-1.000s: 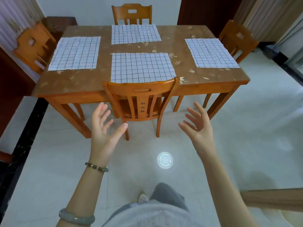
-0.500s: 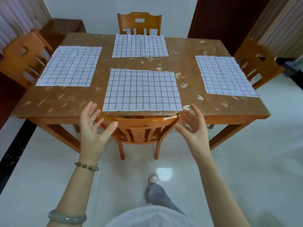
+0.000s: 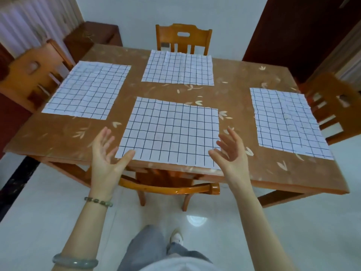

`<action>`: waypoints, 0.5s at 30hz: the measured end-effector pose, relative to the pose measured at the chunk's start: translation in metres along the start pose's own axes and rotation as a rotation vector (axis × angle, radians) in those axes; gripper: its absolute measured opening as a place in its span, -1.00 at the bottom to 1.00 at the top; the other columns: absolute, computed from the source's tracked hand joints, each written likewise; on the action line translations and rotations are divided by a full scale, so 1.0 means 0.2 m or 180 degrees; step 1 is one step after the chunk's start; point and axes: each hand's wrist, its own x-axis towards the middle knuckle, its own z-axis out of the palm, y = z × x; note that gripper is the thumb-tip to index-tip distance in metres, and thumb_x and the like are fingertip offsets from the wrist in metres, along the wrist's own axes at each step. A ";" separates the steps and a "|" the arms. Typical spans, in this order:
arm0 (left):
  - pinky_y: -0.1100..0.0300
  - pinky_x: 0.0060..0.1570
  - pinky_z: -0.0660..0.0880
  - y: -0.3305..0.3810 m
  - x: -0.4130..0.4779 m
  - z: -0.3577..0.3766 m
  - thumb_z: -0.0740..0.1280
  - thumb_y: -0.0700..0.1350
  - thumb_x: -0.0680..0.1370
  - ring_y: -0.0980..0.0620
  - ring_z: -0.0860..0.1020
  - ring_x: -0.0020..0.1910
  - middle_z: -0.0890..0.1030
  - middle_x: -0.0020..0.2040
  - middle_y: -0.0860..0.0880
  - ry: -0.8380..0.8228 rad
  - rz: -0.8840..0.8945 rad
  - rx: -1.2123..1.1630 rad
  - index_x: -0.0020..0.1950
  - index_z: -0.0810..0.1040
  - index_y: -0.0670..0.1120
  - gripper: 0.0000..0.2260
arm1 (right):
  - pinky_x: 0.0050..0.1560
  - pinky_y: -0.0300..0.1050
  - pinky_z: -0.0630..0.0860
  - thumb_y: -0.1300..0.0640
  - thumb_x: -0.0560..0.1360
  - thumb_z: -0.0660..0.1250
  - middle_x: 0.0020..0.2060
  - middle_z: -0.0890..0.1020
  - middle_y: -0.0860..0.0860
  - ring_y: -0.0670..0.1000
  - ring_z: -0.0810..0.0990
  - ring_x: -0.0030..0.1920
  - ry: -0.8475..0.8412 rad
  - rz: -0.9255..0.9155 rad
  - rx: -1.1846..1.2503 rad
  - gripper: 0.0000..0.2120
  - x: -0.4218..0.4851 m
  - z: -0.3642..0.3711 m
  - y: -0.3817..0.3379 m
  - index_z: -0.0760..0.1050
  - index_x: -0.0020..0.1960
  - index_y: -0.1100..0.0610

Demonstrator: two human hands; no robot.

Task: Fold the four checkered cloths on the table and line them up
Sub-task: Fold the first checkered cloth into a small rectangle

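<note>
Several white cloths with a dark grid lie flat and unfolded on the brown table (image 3: 244, 106). The near cloth (image 3: 170, 132) is at the front middle, another cloth (image 3: 88, 89) at the left, one cloth (image 3: 178, 68) at the far middle, and one cloth (image 3: 287, 122) at the right. My left hand (image 3: 106, 159) is raised, fingers spread, at the near cloth's front left corner. My right hand (image 3: 232, 153) is raised, fingers spread, at its front right corner. Both hold nothing.
A wooden chair (image 3: 168, 187) is tucked under the table's front edge, between me and the near cloth. Other chairs stand at the left (image 3: 33, 75), far side (image 3: 183, 39) and right (image 3: 336, 106). A dark cabinet (image 3: 91, 39) sits in the back left corner.
I have stepped closer to the table. Both hands moved forward from over the floor to the near cloth's front corners, still empty and spread.
</note>
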 end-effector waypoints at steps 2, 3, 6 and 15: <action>-0.02 0.38 0.33 -0.01 0.06 0.02 0.50 -0.23 0.38 0.10 0.34 0.40 0.31 0.43 0.04 -0.0004 -0.0034 0.0059 0.46 0.22 0.04 -0.26 | 0.18 -0.26 0.51 0.28 0.42 0.45 0.28 0.49 -0.03 -0.09 0.51 0.25 -0.0026 0.0037 -0.0002 -0.32 0.07 0.01 0.01 0.26 0.44 -0.02; 0.00 0.38 0.33 -0.01 0.09 0.03 0.48 -0.24 0.39 0.11 0.34 0.40 0.32 0.43 0.05 -0.0013 -0.0053 0.0088 0.47 0.21 0.01 -0.27 | 0.20 -0.23 0.51 0.27 0.42 0.45 0.28 0.49 -0.02 -0.09 0.51 0.25 -0.0034 0.0049 -0.0001 -0.32 0.11 0.02 0.02 0.26 0.44 -0.03; 0.08 0.37 0.34 -0.03 0.17 0.06 0.46 -0.21 0.39 0.13 0.34 0.40 0.33 0.41 0.08 -0.0067 -0.0077 0.0138 0.48 0.21 -0.03 -0.28 | 0.23 -0.19 0.50 0.26 0.42 0.45 0.29 0.48 -0.01 -0.08 0.50 0.27 -0.0044 0.0091 0.0005 -0.32 0.19 0.05 0.03 0.26 0.43 -0.05; 0.13 0.35 0.33 -0.10 0.54 0.06 0.46 -0.05 0.32 0.12 0.34 0.39 0.31 0.45 0.05 -0.0374 -0.0237 0.0271 0.45 0.22 0.02 -0.25 | 0.16 -0.29 0.51 0.31 0.43 0.43 0.27 0.49 -0.02 -0.07 0.50 0.25 0.0230 0.0172 0.0041 -0.35 0.43 0.22 0.05 0.29 0.42 -0.02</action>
